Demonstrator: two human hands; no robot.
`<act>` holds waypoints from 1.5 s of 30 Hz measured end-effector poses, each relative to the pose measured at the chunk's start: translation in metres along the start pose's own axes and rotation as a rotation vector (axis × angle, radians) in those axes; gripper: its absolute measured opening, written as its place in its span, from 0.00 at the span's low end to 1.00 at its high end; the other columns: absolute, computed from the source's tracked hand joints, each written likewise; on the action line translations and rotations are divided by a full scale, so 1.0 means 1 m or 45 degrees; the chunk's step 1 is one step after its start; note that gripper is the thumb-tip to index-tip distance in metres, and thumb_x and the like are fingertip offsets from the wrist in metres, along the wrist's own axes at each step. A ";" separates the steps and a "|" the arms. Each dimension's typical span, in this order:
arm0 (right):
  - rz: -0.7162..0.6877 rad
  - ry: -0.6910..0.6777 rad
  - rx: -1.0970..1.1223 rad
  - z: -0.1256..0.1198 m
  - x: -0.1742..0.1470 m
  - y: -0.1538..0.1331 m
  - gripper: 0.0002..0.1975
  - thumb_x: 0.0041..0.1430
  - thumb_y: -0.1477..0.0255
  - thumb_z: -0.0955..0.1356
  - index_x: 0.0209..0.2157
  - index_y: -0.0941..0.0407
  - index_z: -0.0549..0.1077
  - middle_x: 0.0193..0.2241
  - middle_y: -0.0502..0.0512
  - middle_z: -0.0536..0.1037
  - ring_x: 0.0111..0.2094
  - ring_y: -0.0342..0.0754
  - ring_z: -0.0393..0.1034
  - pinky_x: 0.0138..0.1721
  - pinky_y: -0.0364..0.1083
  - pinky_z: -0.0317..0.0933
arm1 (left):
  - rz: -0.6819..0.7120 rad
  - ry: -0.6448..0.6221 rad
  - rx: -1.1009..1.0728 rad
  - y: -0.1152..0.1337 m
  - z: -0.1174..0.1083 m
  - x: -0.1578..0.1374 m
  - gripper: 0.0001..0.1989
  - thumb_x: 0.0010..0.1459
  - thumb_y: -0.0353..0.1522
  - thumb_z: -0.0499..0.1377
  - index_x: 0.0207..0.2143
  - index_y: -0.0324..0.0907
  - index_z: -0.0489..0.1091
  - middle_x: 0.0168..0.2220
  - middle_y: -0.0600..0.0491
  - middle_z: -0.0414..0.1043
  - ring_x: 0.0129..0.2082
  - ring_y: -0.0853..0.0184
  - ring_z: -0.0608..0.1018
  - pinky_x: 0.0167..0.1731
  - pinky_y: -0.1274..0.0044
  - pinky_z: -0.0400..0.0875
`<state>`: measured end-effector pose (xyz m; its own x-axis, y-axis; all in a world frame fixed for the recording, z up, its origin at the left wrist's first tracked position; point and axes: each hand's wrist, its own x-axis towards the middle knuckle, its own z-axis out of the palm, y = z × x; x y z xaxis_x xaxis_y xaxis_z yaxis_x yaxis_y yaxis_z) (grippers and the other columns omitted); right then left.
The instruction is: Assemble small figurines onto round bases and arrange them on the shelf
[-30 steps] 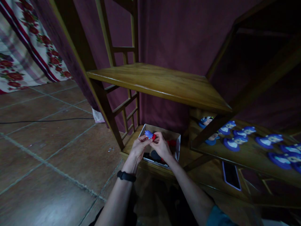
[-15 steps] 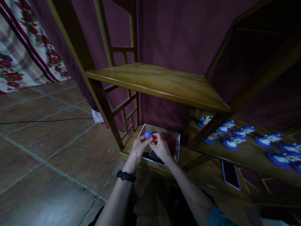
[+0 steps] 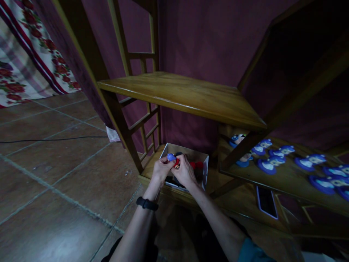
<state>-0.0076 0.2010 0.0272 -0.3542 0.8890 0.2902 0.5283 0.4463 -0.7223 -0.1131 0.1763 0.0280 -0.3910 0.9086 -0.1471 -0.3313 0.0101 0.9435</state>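
Both my hands meet over a white box [image 3: 206, 171] on the low shelf. Between the fingertips of my left hand [image 3: 160, 169] is a small blue and red figurine [image 3: 171, 157], its blue part pointing up and left. My right hand [image 3: 185, 173] pinches the red side of the same figurine; my fingers cover much of it. Inside the box, behind and beside my right hand, lie red pieces [image 3: 197, 165] and dark pieces whose kind I cannot make out.
A wooden shelf board [image 3: 180, 94] juts out above my hands. Several blue-based figurines [image 3: 268, 165] lie on the shelf to the right, with a phone [image 3: 266, 202] below them. A dark cable [image 3: 54, 140] crosses the tiled floor at left.
My hands stay in nearly the same place over the box, with a slight shift of the fingers on the figurine. More of the red pieces in the box shows beside my right hand.
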 end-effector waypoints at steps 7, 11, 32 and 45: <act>0.128 -0.020 0.356 0.009 0.006 0.015 0.18 0.47 0.70 0.68 0.41 0.52 0.63 0.34 0.49 0.72 0.35 0.47 0.68 0.37 0.46 0.62 | -0.099 -0.036 -0.170 0.002 -0.003 0.001 0.16 0.38 0.30 0.68 0.33 0.36 0.74 0.27 0.52 0.75 0.25 0.71 0.75 0.28 0.81 0.68; 0.277 -0.168 0.810 0.009 0.012 0.026 0.23 0.45 0.67 0.70 0.44 0.52 0.65 0.35 0.50 0.74 0.36 0.47 0.70 0.40 0.47 0.63 | -0.260 -0.110 -0.482 0.006 -0.012 0.002 0.11 0.48 0.29 0.63 0.36 0.35 0.72 0.31 0.49 0.76 0.28 0.70 0.77 0.33 0.78 0.72; 0.264 -0.458 1.368 -0.021 0.016 0.011 0.20 0.49 0.66 0.69 0.46 0.51 0.71 0.44 0.52 0.75 0.48 0.52 0.67 0.53 0.53 0.57 | -0.456 -0.298 -0.982 0.006 -0.004 -0.008 0.08 0.56 0.28 0.56 0.39 0.37 0.69 0.38 0.46 0.74 0.38 0.67 0.77 0.41 0.73 0.73; 0.193 -0.390 1.090 -0.020 0.018 0.017 0.22 0.47 0.66 0.70 0.46 0.50 0.68 0.45 0.51 0.74 0.47 0.49 0.67 0.52 0.51 0.58 | -0.277 -0.323 -0.818 -0.002 -0.004 -0.006 0.15 0.52 0.23 0.59 0.43 0.39 0.69 0.40 0.48 0.74 0.37 0.69 0.77 0.44 0.73 0.70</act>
<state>0.0105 0.2260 0.0330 -0.5810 0.8114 0.0638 -0.1224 -0.0096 -0.9924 -0.1135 0.1695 0.0256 -0.0732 0.9837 -0.1642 -0.8487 0.0250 0.5283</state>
